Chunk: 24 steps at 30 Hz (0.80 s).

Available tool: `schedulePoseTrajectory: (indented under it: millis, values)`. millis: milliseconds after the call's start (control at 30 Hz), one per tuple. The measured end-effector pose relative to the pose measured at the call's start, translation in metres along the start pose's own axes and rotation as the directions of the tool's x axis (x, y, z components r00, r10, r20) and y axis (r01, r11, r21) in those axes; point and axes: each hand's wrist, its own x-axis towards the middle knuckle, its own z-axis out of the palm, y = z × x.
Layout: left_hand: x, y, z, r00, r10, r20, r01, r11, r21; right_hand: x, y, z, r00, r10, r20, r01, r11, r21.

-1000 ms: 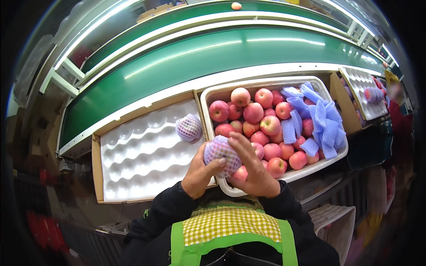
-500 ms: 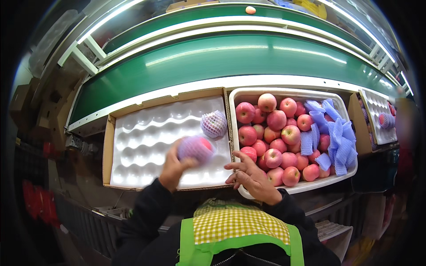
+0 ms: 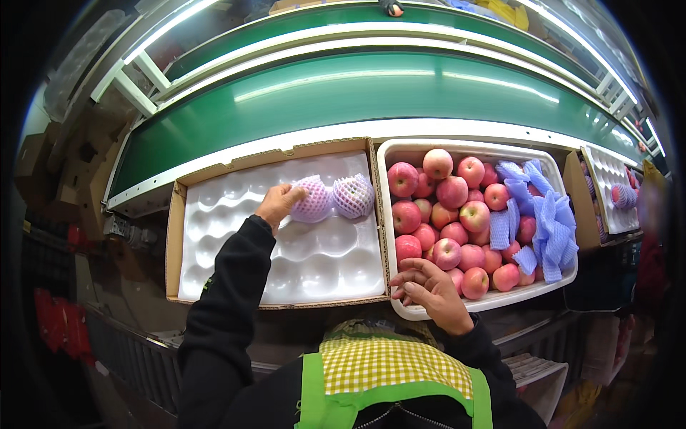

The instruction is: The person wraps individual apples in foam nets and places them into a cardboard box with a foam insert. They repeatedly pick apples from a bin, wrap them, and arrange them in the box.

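My left hand [image 3: 280, 207] has its thumb and fingers on an apple in a pink-purple foam net [image 3: 311, 200], which rests on the white moulded tray [image 3: 214, 247] inside a shallow cardboard box [image 3: 174, 243]. Right beside it sits another netted apple [image 3: 353, 196], at the box's right side. Holding nothing, my right hand [image 3: 434, 292] hovers with loosely bent, parted fingers over the near left corner of a white plastic crate [image 3: 486, 304]. Bare red apples [image 3: 451, 193] fill much of that crate.
Blue-purple foam nets [image 3: 550, 229] lie on the crate's right side. Beyond both containers runs a green conveyor belt [image 3: 321, 96] with a white rail. A dark-gloved hand [image 3: 388, 4] touches an apple on a farther belt. Another tray with netted fruit [image 3: 623, 194] stands at right.
My left hand has carried the netted apple up and away from me, onto the tray beside the other one. My right hand has shifted slightly right and nearer. A gloved hand now reaches the far-belt apple.
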Motion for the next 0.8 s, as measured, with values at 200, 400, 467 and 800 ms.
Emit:
schedulePoseTrajectory:
  millis: [200,400,467,800]
  values:
    - [-0.014,0.016,0.011,0.981,-0.121,-0.153,0.073,0.955,-0.287,0.001,0.003,-0.002,1.000,0.003,-0.012,-0.003,1.000,-0.005]
    - [-0.020,0.017,0.007,0.978,-0.117,-0.173,0.169,0.932,0.322,0.004,0.003,0.000,1.000,0.023,-0.008,-0.023,1.000,0.005]
    - [-0.014,0.006,-0.001,0.993,-0.017,-0.115,0.077,0.840,0.537,0.006,0.002,-0.001,1.000,0.001,-0.011,-0.001,1.000,-0.010]
    - [-0.018,0.024,0.017,0.839,0.508,0.195,-0.477,0.513,0.714,0.122,-0.049,0.023,0.727,-0.532,0.434,0.527,0.027,-0.850]
